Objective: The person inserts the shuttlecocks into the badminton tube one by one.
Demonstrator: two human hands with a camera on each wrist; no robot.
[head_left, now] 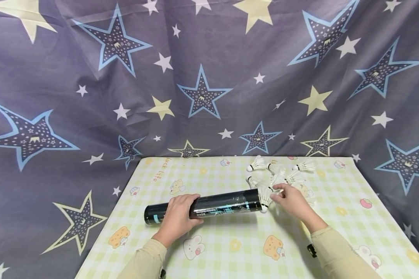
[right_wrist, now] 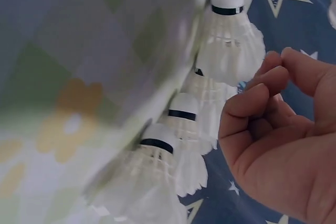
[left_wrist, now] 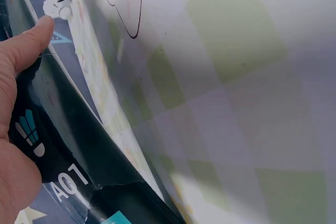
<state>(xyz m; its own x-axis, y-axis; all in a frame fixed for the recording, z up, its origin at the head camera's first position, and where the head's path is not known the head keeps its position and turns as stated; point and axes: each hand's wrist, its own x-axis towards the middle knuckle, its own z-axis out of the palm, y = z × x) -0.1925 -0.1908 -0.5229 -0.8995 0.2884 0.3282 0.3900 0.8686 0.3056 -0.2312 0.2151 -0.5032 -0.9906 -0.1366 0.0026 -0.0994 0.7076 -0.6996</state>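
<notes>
A long black shuttlecock tube [head_left: 225, 203] is tilted above the table, its right end higher. My left hand [head_left: 181, 215] grips it around the left-middle, thumb on the near side. In the left wrist view, the tube [left_wrist: 89, 145] shows white "A01" lettering beneath the hand. A white feather shuttlecock [head_left: 264, 198] is at the tube's right end, cork downward. My right hand [head_left: 293, 203] has its thumb and fingers curled in a pinch at this shuttlecock's feather edge; the contact is partly hidden. The right wrist view shows its fingertips [right_wrist: 270, 59] close to white feathers.
Several loose shuttlecocks [head_left: 295, 176] lie in a group behind the right hand, corks mostly leftward. A green-checked cloth [head_left: 235, 228] with cartoon prints covers the table. A grey star-patterned curtain [head_left: 227, 112] hangs behind and at the sides.
</notes>
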